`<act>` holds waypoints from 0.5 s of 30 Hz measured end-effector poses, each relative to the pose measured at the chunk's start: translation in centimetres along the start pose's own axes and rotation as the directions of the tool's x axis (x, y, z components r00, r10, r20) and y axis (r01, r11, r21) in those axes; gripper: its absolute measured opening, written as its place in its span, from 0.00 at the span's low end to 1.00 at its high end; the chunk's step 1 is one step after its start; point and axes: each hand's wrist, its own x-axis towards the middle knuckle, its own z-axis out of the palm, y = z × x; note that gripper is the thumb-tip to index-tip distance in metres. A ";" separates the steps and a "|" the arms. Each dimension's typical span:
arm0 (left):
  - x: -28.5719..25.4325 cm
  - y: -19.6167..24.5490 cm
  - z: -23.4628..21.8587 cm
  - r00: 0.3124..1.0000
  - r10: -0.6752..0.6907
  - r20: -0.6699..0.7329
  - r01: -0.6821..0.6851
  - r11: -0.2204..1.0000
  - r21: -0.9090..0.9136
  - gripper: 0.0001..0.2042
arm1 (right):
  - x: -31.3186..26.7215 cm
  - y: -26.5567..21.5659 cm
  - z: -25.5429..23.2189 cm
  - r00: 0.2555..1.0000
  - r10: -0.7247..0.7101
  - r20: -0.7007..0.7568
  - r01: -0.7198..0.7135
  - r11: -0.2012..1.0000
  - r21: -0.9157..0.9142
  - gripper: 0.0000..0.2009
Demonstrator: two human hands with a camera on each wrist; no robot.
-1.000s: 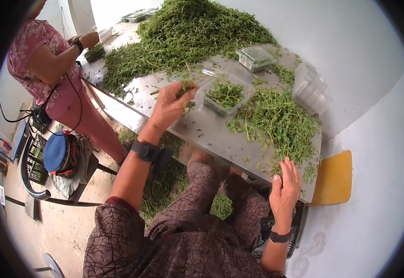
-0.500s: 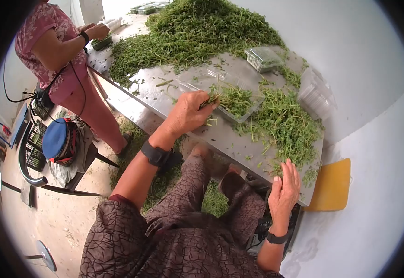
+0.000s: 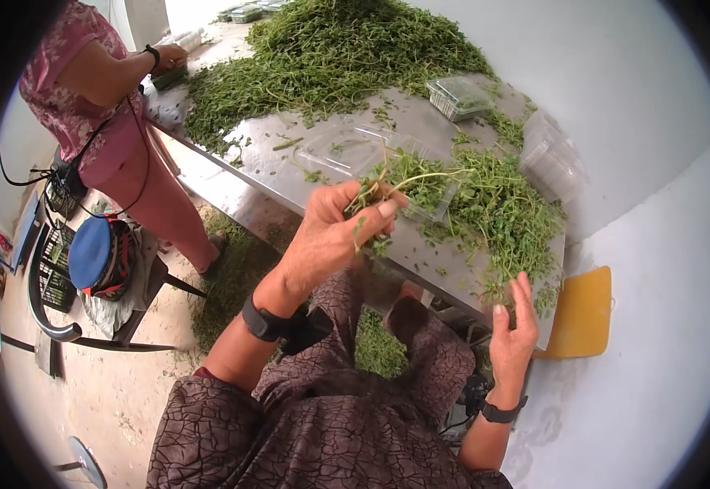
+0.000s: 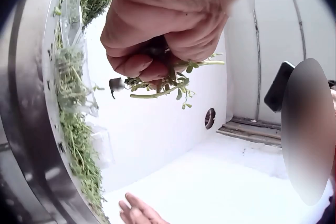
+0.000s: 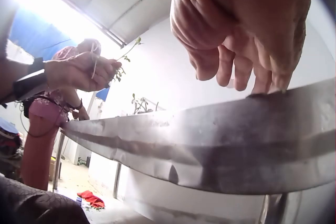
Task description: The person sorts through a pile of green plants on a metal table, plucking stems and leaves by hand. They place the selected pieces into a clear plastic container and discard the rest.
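Nearest, dark patterned clothing (image 3: 314,432) fills the bottom of the head view, with the person's two hands ahead of it at the near edge of a metal counter (image 3: 257,159). The left hand (image 3: 330,232) keeps a narrow grip, thumb and fingers pinching a small bunch of green sprigs (image 4: 170,86) whose stems poke out past the fingers. Beside the counter's edge, the right hand (image 3: 513,334) has a loose grip, its fingers extended near the greens; whether they touch the metal cannot be told.

Just beyond the left hand, a clear tub (image 3: 446,205) holds more greens, and a clear lid (image 3: 342,151) lies left of it. Loose greens (image 3: 497,212) spread to the tub's right. Farther off are a stack of clear containers (image 3: 550,159), a filled clear box (image 3: 458,98), another person (image 3: 131,175) in pink and, behind, a large green heap (image 3: 371,57).
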 end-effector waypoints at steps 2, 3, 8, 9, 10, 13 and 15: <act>-1.0 0.2 0.9 0.999 -0.031 0.028 0.034 0.996 -0.085 0.10 | 0.3 -1.7 -1.1 0.979 -0.079 -0.190 0.085 0.996 0.027 0.17; -1.6 0.3 1.3 0.997 -0.061 0.055 0.069 0.984 -0.163 0.11 | 0.4 -2.6 -1.7 0.979 -0.070 -0.190 0.075 0.997 0.020 0.17; -3.9 0.5 3.4 0.963 -0.160 0.216 0.216 0.939 -0.268 0.10 | 0.0 -6.4 -2.2 0.986 -0.131 -0.101 0.157 0.933 0.323 0.19; -4.3 0.6 3.6 0.958 -0.171 0.231 0.232 0.934 -0.272 0.10 | -0.3 -7.0 -1.8 0.989 -0.150 -0.002 0.136 0.893 0.428 0.20; -4.8 0.8 3.8 0.935 -0.193 0.298 0.276 0.923 -0.268 0.10 | -0.6 -7.8 -1.0 0.994 -0.093 0.052 0.048 0.828 0.558 0.20; -5.9 -0.2 4.5 0.893 -0.199 0.403 0.335 0.892 -0.303 0.10 | -1.4 -8.0 -0.2 0.985 -0.058 0.160 -0.064 0.744 0.666 0.20; -6.5 -0.6 4.6 0.870 -0.178 0.460 0.340 0.893 -0.296 0.10 | -1.9 -8.5 -0.2 0.968 0.032 0.248 -0.198 0.705 0.681 0.17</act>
